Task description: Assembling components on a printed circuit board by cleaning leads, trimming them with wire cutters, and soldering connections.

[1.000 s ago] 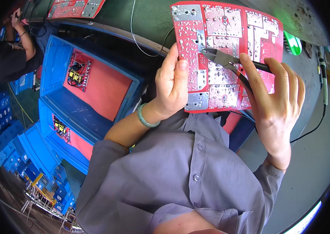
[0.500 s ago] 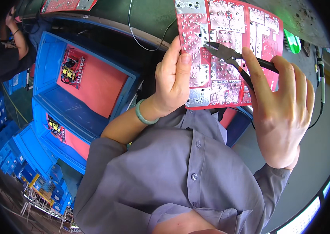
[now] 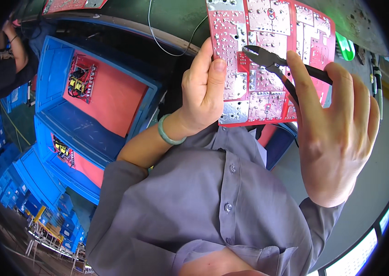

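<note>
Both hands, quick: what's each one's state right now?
Left hand: closed, holding the red circuit board by its left edge.
Right hand: closed, holding the cutters by their handles.

Our right hand [image 3: 334, 133] sits farther right and looks larger than a second ago. We have the circuit board [image 3: 270, 39] higher, its top edge now out of view; the cutters [image 3: 262, 57] look darker. The blue bins [image 3: 49, 69] shift left.

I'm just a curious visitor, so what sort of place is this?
Likely an electronics workshop: the person's right hand holds dark metal cutters over a rectangular red-and-silver circuit board, and open rectangular blue plastic bins hold black-and-yellow electronic parts.
</note>
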{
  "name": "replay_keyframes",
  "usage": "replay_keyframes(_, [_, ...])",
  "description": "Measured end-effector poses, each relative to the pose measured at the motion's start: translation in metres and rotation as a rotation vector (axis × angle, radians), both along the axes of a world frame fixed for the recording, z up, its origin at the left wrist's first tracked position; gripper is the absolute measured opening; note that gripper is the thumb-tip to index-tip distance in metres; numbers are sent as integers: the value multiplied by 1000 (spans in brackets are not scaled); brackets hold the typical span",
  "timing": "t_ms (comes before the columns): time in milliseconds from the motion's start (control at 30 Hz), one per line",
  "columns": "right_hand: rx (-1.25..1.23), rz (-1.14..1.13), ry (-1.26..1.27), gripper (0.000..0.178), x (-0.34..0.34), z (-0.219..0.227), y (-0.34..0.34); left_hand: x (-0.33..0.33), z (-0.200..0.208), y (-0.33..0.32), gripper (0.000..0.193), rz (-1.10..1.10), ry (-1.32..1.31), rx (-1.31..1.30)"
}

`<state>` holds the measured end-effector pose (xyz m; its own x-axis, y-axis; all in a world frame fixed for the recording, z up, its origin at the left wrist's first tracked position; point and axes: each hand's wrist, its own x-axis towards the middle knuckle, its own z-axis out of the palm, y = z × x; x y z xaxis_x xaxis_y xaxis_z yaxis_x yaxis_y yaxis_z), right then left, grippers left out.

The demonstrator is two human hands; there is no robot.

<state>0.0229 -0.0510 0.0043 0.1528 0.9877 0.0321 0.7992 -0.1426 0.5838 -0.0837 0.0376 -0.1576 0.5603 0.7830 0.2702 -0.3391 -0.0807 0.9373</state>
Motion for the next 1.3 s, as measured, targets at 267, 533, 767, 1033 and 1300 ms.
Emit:
replay_keyframes(267, [-92, -148, 160, 43, 0, -1, 2, 3, 3, 1, 36, -20, -12, -15])
replay_keyframes(533, [-33, -222, 296, 36, -10, 6, 22, 7, 2, 2, 35, -7, -46, -43])
replay_keyframes(767, [78, 329, 767, 27, 66, -9, 24, 0, 7, -7, 33, 30, -6, -19])
replay_keyframes(1033, [-279, 68, 736, 30, 76, 2, 25, 3, 0, 2, 36, -3, -30, 17])
replay_keyframes(1300, [394, -265, 957, 37, 82, -27, -58, -3, -1, -3, 37, -39, -48, -113])
